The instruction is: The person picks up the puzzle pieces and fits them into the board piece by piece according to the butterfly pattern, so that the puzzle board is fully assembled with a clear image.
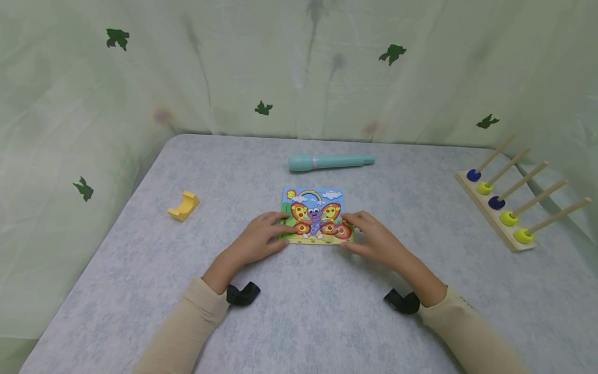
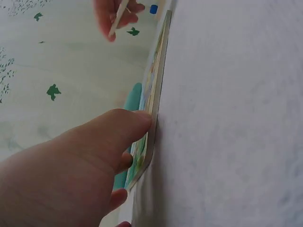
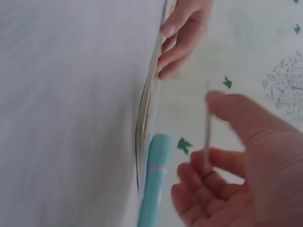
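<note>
A butterfly picture puzzle [image 1: 315,197] lies flat on the table in front of the person. The left hand [image 1: 257,239] holds its left side, the thumb against the near edge and the other fingers over the left part of the picture. Over the puzzle's lower right corner, the right hand [image 1: 376,239] pinches a thin puzzle piece [image 1: 344,231] with a red rounded print. Seen edge-on in the right wrist view, that piece [image 3: 207,132] stands between thumb and fingers, apart from the puzzle. The left wrist view also shows the piece [image 2: 118,18] raised off the board.
A teal microphone-shaped toy [image 1: 327,162] lies behind the puzzle. To the left is a yellow curved block [image 1: 184,206]. A wooden peg stand [image 1: 497,208] with blue and yellow beads stands at the right. Leaf-patterned cloth [image 1: 299,67] hangs behind the table.
</note>
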The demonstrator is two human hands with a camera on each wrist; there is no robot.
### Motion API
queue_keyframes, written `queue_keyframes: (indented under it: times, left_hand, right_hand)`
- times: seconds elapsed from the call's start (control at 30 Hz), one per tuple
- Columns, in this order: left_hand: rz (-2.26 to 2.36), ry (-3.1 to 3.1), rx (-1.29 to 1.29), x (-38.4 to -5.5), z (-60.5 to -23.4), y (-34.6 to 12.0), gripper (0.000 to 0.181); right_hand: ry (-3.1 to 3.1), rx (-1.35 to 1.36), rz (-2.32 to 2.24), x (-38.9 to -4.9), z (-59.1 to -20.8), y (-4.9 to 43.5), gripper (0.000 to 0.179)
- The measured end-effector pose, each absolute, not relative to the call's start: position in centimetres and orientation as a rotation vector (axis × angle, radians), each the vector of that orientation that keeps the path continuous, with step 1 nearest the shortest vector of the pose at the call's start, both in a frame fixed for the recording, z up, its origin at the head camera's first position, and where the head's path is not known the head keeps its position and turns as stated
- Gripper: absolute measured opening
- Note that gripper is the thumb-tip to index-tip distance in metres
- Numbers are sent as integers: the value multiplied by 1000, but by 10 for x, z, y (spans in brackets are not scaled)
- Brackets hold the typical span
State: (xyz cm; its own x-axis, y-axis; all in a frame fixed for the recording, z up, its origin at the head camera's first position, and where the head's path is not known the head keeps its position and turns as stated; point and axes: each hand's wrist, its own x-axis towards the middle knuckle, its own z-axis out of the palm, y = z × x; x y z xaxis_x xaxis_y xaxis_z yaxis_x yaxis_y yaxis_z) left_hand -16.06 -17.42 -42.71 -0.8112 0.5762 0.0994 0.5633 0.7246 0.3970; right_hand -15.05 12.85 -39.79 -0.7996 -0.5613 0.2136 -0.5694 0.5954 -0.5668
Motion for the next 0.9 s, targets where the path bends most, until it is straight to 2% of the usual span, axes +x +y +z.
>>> queue_keyframes:
  times: [0.33,0.73,0.9]
  left_hand:
    - [534,2882,1084,-157,-422,-156,31]
    - [334,2898,1106,-149,-421,-138,54]
    - [326,2863,1158,-146,-419,-126,55]
  right_hand:
    - [-2875,949,934,-171,-419,111,61]
    - [-2951,958,941,-181,-423,108,55]
    - [-2942,964,975,-183,-423,108,54]
